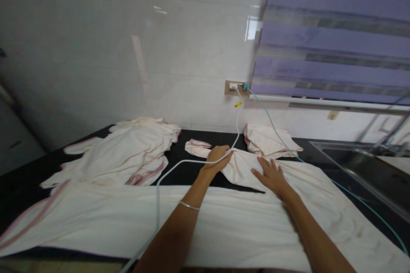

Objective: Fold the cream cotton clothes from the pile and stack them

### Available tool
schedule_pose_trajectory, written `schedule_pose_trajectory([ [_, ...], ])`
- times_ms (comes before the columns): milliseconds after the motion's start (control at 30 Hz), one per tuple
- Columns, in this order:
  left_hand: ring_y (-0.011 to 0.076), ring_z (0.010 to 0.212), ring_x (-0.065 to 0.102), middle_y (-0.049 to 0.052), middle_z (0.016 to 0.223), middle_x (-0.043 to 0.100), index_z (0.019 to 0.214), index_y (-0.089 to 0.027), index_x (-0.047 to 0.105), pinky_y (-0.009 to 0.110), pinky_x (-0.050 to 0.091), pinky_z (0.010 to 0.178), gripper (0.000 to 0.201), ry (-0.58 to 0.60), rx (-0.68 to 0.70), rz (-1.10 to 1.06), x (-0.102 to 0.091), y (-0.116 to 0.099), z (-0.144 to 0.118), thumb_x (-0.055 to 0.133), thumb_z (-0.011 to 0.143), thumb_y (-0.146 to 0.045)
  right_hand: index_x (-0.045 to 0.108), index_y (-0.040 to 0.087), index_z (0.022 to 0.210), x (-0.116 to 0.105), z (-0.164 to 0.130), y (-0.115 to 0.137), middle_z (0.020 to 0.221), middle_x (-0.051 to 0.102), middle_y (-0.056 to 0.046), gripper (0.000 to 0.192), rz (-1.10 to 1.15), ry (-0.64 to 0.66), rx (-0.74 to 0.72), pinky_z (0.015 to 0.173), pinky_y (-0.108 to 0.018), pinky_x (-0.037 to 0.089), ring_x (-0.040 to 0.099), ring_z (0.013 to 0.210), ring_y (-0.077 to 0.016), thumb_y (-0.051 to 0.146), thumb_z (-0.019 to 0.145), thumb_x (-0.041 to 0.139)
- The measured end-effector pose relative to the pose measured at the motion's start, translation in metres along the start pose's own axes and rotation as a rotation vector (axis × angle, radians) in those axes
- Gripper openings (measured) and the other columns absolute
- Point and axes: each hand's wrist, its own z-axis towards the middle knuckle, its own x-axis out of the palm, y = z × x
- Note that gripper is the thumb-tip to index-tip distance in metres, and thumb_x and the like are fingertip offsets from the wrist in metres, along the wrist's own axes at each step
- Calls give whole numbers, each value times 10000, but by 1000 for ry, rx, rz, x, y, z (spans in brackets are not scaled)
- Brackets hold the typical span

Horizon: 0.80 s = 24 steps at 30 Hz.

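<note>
A cream garment (pixel 297 179) with pink trim lies spread on a black counter (pixel 182 170). My left hand (pixel 218 158) grips a bunched edge of this garment near its far left corner, a silver bangle on the wrist. My right hand (pixel 271 175) lies flat on the same garment, fingers spread, pressing it down. A white cable (pixel 179 164) runs under my left hand across the cloth.
A pile of similar cream garments (pixel 128 153) lies at the left, a folded one (pixel 267 138) at the back. A large cream cloth (pixel 105 222) covers the near counter. A wall socket (pixel 236 87) feeds the white and a teal cable (pixel 361 202). A sink (pixel 365 166) is at the right.
</note>
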Motion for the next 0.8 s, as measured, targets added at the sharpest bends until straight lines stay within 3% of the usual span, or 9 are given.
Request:
schedule_pose_trajectory([
  [200,184,800,627,12,876,686,1028,-221,629,245,380,647,269,-95,36,-166,-7,3,-3,555,962,-471,337,283,1605,-3,2,2,1663,317,-109,772,22,21,85,1157,-727,226,218,1536,-422,721,970,304],
  [333,188,778,615,15,836,679,984,-218,666,251,358,648,369,-84,46,-185,-12,4,-3,611,908,-574,407,322,1562,0,4,-5,1648,351,-113,621,11,-2,45,1107,-776,260,279,1510,-438,593,1007,347],
  [467,185,722,573,38,724,637,756,-196,654,282,324,650,552,-115,69,-185,-14,2,-2,406,997,-627,506,345,1489,7,7,-17,1628,386,-125,514,-52,-1,-75,1042,-829,262,324,1471,-481,452,992,432],
  [567,164,676,523,28,681,590,726,-188,591,288,313,635,575,-150,85,-202,-16,4,-1,275,1054,-538,503,307,1491,11,10,-21,1580,451,-137,539,-12,-42,-22,1048,-818,263,368,1439,-482,494,1001,379],
  [667,150,672,524,7,707,599,815,-187,600,274,336,624,483,-113,135,-215,-17,9,-2,350,1035,-537,512,219,1463,12,15,-22,1489,537,-164,594,97,-127,79,1085,-746,312,444,1389,-423,536,1014,288],
  [800,161,696,594,5,784,669,924,-199,686,261,393,633,343,121,171,-179,-7,19,-6,642,879,-536,587,120,1315,9,19,-31,1295,640,-208,504,218,-347,-34,1080,-497,441,573,1228,-299,428,985,362],
])
